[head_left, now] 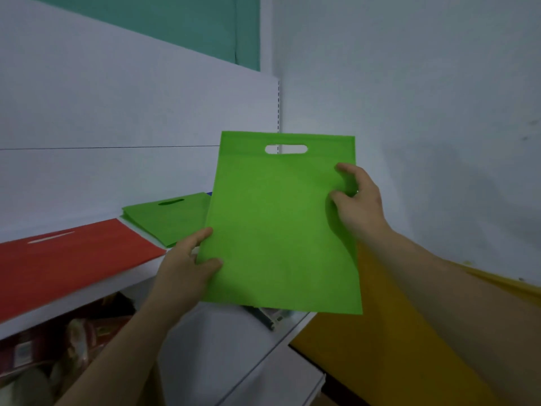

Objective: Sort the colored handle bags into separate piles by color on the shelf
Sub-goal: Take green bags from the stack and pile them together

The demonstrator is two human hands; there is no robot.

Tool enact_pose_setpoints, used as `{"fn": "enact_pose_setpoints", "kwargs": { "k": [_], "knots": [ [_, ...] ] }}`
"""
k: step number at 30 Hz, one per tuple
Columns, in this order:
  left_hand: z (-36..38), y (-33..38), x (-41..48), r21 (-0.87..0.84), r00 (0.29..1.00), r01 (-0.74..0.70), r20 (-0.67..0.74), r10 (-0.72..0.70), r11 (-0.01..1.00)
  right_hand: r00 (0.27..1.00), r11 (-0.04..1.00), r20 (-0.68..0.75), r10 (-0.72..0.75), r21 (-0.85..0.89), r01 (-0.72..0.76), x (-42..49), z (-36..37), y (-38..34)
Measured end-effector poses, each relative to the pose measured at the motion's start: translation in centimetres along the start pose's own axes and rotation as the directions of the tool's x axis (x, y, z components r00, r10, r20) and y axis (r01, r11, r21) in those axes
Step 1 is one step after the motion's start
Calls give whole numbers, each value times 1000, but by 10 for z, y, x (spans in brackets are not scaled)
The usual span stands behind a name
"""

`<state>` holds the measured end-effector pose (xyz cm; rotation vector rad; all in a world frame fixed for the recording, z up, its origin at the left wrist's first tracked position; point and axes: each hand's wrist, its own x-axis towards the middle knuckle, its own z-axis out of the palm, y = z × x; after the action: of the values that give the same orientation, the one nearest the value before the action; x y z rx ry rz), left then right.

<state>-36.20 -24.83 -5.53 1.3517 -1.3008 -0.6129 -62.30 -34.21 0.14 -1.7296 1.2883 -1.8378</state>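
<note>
A bright green handle bag (275,224) is held up flat in the air above the white shelf (87,291), its cut-out handle at the top. My left hand (190,259) pinches its lower left edge. My right hand (360,200) pinches its right edge, thumb on the front. Behind it on the shelf lies a pile of green bags (167,218). A red bag pile (67,253) lies on the shelf to the left. Yellow bags (380,347) lie at the lower right, partly under my right forearm.
White walls close the shelf at the back and right. A blue corner (209,194) peeks out behind the green pile. Below the shelf sit packaged goods (58,347). A dark pen-like item and a paper (266,316) lie on a lower white surface.
</note>
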Motion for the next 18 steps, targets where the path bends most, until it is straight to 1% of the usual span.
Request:
{"fn": "enact_pose_setpoints", "kwargs": {
  "k": [4, 7, 10, 13, 15, 18],
  "knots": [
    [-17, -15, 39, 111, 1000, -6, -30, 9, 994, 998, 999, 47, 28, 44, -30, 33, 51, 9],
    [-30, -22, 56, 277, 999, -20, -30, 29, 961, 996, 998, 91, 19, 64, -25, 52, 88, 19],
    [-42, -25, 65, 476, 996, -39, -48, 71, 878, 985, 994, 171, 28, 98, -45, 67, 122, 27],
    [-48, -24, 70, 636, 994, -52, -38, 98, 770, 962, 993, 273, 14, 108, -45, 81, 156, 35],
    [-49, -21, 73, 695, 992, -48, -51, 115, 717, 937, 993, 349, -11, 114, -30, 92, 177, 41],
    [-44, -17, 80, 738, 984, -19, -105, 144, 674, 898, 994, 437, -55, 106, 10, 112, 207, 49]
  ]
}}
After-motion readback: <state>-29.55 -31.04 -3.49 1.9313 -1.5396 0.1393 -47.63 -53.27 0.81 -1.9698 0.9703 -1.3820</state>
